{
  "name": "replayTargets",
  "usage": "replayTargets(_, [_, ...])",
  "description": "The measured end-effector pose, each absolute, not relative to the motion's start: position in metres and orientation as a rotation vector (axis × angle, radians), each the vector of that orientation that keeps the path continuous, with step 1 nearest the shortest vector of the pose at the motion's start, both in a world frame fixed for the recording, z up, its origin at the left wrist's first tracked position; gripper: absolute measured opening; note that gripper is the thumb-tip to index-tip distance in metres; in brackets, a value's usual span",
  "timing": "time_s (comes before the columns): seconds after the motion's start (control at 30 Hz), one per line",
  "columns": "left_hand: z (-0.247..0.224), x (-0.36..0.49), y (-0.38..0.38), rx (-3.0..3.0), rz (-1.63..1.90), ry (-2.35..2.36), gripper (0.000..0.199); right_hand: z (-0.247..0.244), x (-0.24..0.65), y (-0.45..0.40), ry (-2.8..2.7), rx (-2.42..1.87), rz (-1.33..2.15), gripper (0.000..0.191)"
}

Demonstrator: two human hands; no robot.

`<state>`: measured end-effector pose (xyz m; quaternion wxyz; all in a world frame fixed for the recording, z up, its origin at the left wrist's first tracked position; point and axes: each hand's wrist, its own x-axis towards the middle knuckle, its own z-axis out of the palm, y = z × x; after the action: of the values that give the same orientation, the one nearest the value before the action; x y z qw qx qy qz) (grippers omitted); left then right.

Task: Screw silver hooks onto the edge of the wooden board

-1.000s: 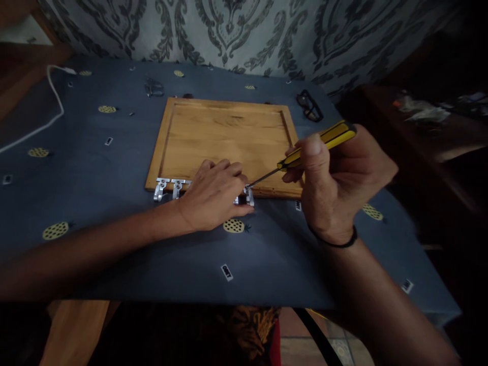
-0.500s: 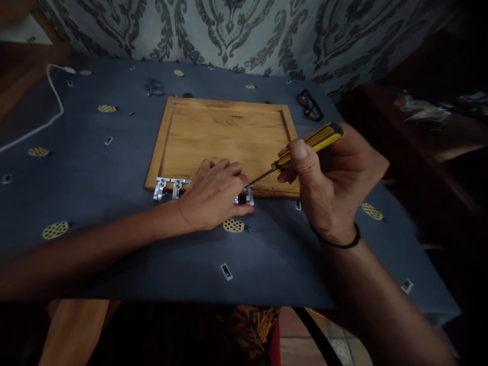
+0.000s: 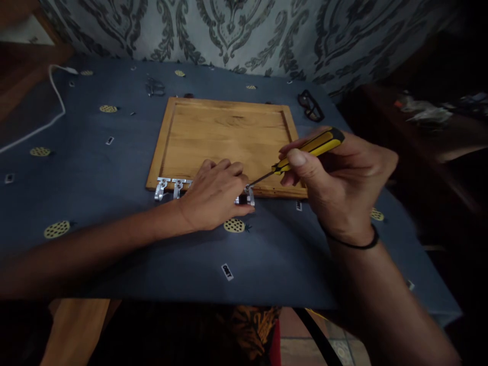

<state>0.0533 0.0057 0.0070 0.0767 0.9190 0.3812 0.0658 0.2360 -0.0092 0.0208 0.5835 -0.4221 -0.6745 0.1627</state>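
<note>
A wooden board with a raised frame lies flat on the table. Along its near edge runs a silver metal hook rail, its middle hidden under my left hand. The left fingers curl over the rail and board edge, with the thumb below, gripping near the rail's right end. My right hand is closed around the yellow and black handle of a screwdriver. The screwdriver slants down to the left, its tip at the right end of the rail, beside the left fingers. Whether a screw sits under the tip is too small to tell.
A blue cloth with pineapple prints covers the table. Dark glasses lie behind the board's right corner, and small metal pieces behind its left. A white cable runs at the far left. A patterned curtain hangs behind.
My right hand has turned and shifted slightly right, with the screwdriver tip staying at the rail's end. My left hand stays on the rail.
</note>
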Motion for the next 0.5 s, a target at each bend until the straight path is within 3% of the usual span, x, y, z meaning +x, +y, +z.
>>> replayTargets(0.17, [0.007, 0.053, 0.005, 2.757, 0.198, 1.151, 0.039, 0.013, 0.219, -0.011, -1.383, -1.005, 0.207, 0.022])
replayTargets(0.33, [0.006, 0.052, 0.005, 2.763, 0.197, 1.146, 0.039, 0.017, 0.220, -0.007, -1.355, -1.009, 0.271, 0.031])
replayTargets(0.5, [0.006, 0.053, 0.006, 2.770, 0.199, 1.140, 0.038, 0.024, 0.232, -0.008, -1.527, -0.998, 0.345, 0.024])
